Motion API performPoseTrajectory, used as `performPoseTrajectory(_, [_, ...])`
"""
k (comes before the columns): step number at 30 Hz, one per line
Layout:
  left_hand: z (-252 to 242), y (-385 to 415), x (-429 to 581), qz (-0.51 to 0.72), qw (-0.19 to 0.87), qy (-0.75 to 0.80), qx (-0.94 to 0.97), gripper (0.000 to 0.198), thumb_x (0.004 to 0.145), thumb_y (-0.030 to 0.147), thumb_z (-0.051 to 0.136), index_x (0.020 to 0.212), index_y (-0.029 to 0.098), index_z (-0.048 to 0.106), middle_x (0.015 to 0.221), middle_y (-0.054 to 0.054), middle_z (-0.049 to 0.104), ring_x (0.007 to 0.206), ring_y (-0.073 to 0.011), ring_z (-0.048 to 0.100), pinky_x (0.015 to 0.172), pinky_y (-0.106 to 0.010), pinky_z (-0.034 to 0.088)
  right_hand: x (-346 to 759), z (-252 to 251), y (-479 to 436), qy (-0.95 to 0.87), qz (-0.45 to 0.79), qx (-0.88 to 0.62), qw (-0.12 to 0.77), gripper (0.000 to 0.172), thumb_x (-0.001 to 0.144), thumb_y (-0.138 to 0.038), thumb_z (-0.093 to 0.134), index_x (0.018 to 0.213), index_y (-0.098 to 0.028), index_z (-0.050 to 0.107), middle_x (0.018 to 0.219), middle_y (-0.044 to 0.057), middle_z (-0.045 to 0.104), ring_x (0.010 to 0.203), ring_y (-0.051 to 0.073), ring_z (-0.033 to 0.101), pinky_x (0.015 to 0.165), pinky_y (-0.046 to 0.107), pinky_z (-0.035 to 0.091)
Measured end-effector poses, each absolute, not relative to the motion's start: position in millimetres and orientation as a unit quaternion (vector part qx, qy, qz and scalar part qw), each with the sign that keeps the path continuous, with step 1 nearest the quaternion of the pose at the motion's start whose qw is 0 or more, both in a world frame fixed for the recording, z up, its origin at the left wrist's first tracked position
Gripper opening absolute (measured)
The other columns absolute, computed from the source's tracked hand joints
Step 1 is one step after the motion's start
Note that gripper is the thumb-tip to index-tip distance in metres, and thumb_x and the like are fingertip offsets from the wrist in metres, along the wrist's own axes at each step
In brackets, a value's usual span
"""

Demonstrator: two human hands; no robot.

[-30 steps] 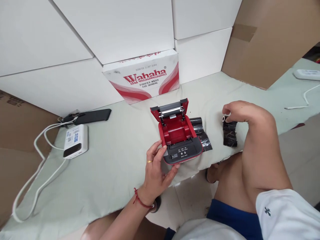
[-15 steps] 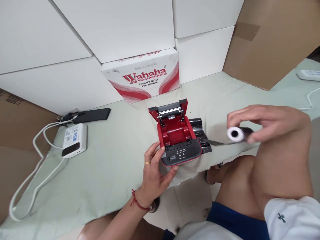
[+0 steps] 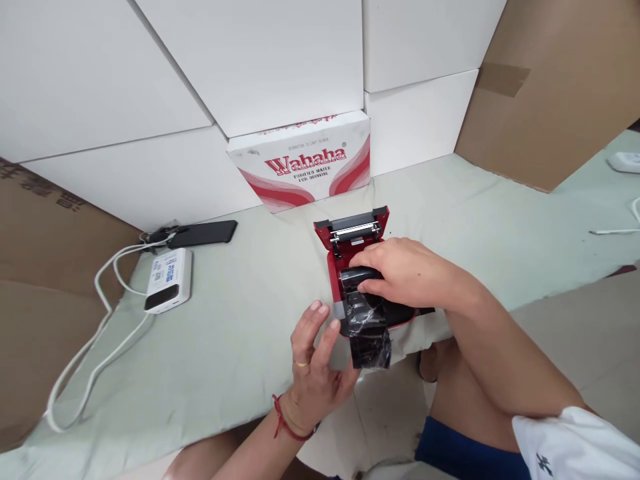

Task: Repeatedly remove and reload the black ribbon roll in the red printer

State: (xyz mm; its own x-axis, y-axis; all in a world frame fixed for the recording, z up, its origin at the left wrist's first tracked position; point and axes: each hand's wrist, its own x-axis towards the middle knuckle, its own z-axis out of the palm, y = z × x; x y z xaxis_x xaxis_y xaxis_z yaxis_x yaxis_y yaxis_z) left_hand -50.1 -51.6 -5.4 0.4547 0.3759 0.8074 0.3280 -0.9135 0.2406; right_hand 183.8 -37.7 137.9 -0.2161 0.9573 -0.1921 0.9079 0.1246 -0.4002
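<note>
Grasping the black roll [image 3: 361, 277] in our right hand [image 3: 400, 268], we hold it over the open red device [image 3: 335, 277]; we cannot tell whether our left hand [image 3: 316, 370], at its corner, grips it.

Red-black printer [image 3: 336, 280]: lid raised | black roll [image 3: 359, 277]: end draped over printer front

The black film [image 3: 369, 343] is thin, glossy plastic, creased and streaked with white glare. Beneath it, the device [image 3: 334, 277] looks like smooth red plastic, with a shiny metal rod [image 3: 356, 231] across its lid [image 3: 323, 233]. The counter [image 3: 240, 320] is covered in matt, wrinkled cloth. The power bank [image 3: 179, 267] has smooth plastic casing; the brown carton [image 3: 540, 120] is matt cardboard.
</note>
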Motion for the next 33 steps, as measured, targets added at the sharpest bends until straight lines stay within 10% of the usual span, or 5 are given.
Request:
performPoseTrajectory(11, [35,-51,-32,0.400,-0.004,0.152,0.904,0.022,0.102,0.010,0.065,0.122,0.013,0.074,0.114,-0.010,0.085,0.116,-0.0252,0.075,0.111,-0.044,0.052,182,125,-22,-0.742,0.193,-0.640,-0.052,0.019,0.101,-0.027,0.062,0.109,-0.020,0.078,0.112,0.012,0.082,0.106,0.028,0.076,0.078,0.032,0.048])
performPoseTrajectory(17, [31,-54,-28,0.402,0.005,0.142,0.905,0.023,0.099,0.005,0.066,0.118,0.012,0.075,0.114,-0.009,0.087,0.110,-0.0251,0.077,0.108,-0.045,0.053,201,139,-44,-0.732,0.148,-0.595,0.298,0.027,0.109,-0.031,0.054,0.109,-0.021,0.079,0.100,0.002,0.082,0.086,0.016,0.073,0.081,0.028,0.053])
performPoseTrajectory(20, [25,-54,-29,0.412,0.009,0.126,0.902,0.025,0.100,0.005,0.064,0.121,0.012,0.075,0.114,-0.009,0.087,0.113,-0.0249,0.077,0.109,-0.044,0.054,207,135,-40,-0.696,-0.020,-0.601,0.392,0.032,0.110,-0.034,0.055,0.132,-0.019,0.074,0.130,0.008,0.079,0.120,0.024,0.071,0.105,0.039,0.055])
performPoseTrajectory(24, [23,-55,-32,0.425,0.018,0.115,0.898,0.026,0.102,0.004,0.060,0.120,0.013,0.076,0.112,-0.008,0.087,0.116,-0.0230,0.077,0.112,-0.043,0.055,206,124,-32,-0.761,-0.019,-0.569,0.312,0.043,0.109,-0.031,0.056,0.147,-0.013,0.065,0.147,0.014,0.072,0.144,0.030,0.059,0.121,0.050,0.049])
performPoseTrajectory(33, [27,-60,-31,0.429,0.012,0.103,0.898,0.023,0.104,0.007,0.061,0.115,0.018,0.078,0.109,-0.002,0.089,0.108,-0.0179,0.080,0.114,-0.037,0.054,187,141,-67,-0.784,-0.021,-0.597,0.167,0.022,0.104,-0.011,0.051,0.099,-0.019,0.071,0.101,0.009,0.079,0.095,0.023,0.067,0.075,0.034,0.051])
